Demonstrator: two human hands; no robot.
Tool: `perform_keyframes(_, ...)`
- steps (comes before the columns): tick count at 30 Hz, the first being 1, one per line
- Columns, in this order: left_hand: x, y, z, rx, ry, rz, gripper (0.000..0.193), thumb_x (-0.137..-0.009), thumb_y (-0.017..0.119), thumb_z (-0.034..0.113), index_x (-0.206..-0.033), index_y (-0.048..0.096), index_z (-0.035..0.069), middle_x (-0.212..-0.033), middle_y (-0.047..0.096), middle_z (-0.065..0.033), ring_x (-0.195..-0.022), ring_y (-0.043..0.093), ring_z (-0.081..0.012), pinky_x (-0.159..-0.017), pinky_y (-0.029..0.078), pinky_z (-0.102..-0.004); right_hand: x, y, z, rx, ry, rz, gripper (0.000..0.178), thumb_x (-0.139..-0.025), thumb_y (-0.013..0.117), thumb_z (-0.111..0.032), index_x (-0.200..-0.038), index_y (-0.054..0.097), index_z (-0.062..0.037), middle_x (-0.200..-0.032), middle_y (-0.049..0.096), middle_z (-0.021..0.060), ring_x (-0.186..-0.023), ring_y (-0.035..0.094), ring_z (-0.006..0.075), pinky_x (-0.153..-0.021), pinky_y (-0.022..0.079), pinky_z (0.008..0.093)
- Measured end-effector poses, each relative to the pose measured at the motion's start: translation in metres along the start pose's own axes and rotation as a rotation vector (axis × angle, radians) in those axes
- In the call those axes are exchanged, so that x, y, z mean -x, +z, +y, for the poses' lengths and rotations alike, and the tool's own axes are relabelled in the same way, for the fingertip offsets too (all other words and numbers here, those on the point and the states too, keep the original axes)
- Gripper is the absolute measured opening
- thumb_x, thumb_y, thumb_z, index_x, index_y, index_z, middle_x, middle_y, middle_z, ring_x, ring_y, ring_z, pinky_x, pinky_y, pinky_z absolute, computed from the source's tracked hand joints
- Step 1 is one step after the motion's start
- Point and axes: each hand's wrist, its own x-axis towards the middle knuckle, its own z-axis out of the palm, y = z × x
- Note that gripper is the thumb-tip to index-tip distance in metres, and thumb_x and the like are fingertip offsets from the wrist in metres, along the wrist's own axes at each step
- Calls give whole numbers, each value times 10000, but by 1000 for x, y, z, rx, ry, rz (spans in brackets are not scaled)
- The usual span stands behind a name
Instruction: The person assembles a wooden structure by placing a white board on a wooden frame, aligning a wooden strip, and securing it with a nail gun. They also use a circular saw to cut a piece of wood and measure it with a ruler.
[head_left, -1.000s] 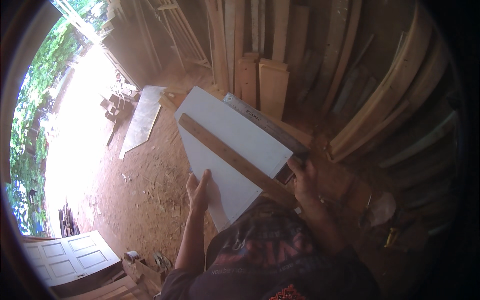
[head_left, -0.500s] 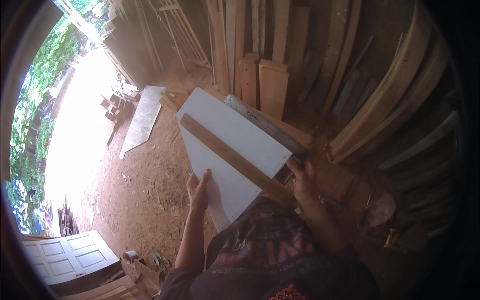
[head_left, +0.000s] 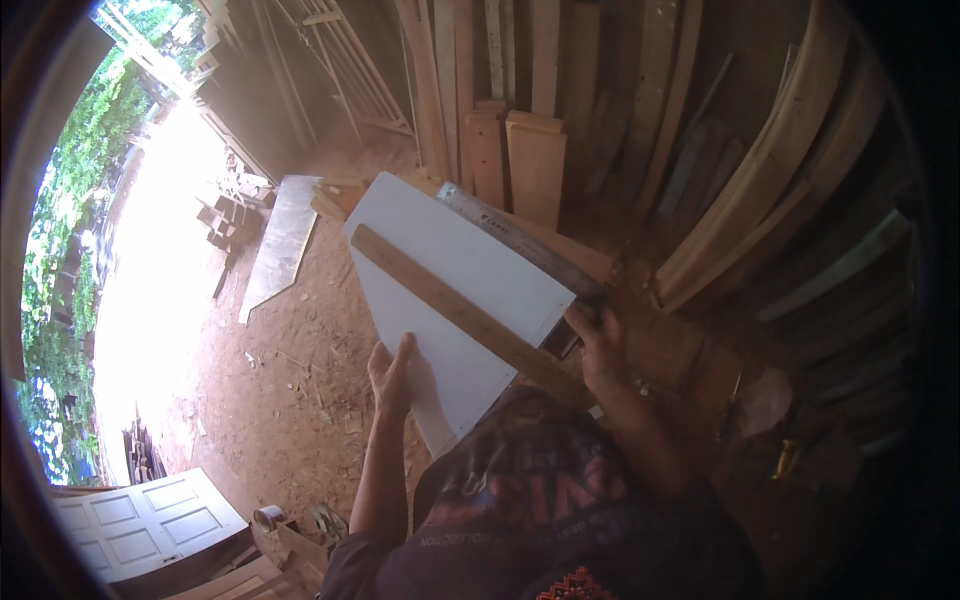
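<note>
A flat white board (head_left: 480,262) lies tilted across the middle of the view, just ahead of my body. Along it runs a narrow brown wooden strip (head_left: 438,292), its near end close to my shirt. My left hand (head_left: 392,376) grips the board's left edge, thumb on top and fingers hidden underneath. At the near right corner, my right hand (head_left: 600,348) is closed around the board's edge, its fingertips partly out of sight. A grey marked plank (head_left: 505,230) shows beyond the board's far right side.
Tall planks (head_left: 535,165) lean upright at the back, with long curved-looking boards (head_left: 770,190) on the right. A pale sheet (head_left: 282,245) lies on the dusty floor to the left. A white panelled door (head_left: 150,522) and a small tin (head_left: 268,517) are at lower left.
The view has shifted slightly, so surroundings sit a little differently in it. Both hands keep their holds on the white board, and the strip stays in place on it.
</note>
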Motion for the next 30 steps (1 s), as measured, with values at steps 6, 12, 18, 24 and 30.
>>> perform_keyframes(6,-7,1,2,-111,52,29,417,-978,746,365,-1167,661,2,-970,688,-53,-817,646,-131,-712,523,-289,3,3,-5,-6,36,23,367,-919,800,-137,-1226,639,-18,-1146,676,44,-1031,640,117,-916,526,293)
perform_keyframes(12,-13,3,15,-66,29,-38,355,-975,745,322,-1083,663,-6,-892,668,-39,-768,616,-130,-702,505,-282,9,2,-12,4,91,88,376,-908,806,-128,-1226,637,-20,-1156,676,52,-1052,644,133,-926,526,303)
perform_keyframes(18,-17,11,20,-88,72,-53,361,-980,741,338,-1074,662,-2,-875,658,-30,-748,601,-121,-677,489,-279,7,-3,-9,-40,14,30,415,-886,826,-125,-1234,634,-8,-1167,680,56,-1054,641,127,-938,519,300)
perform_keyframes(24,-21,13,15,-136,6,-58,353,-981,737,348,-1026,656,8,-841,629,-17,-736,579,-111,-655,477,-281,9,-4,-10,20,-59,84,388,-881,829,-113,-1209,654,1,-1130,697,50,-1037,648,124,-930,517,290)
perform_keyframes(30,-19,14,12,-121,13,-106,412,-994,715,394,-1115,668,3,-913,630,-18,-810,584,-98,-699,474,-266,10,-7,-14,18,-60,75,358,-880,829,-112,-1182,671,-2,-1120,706,54,-1027,651,125,-928,517,293)
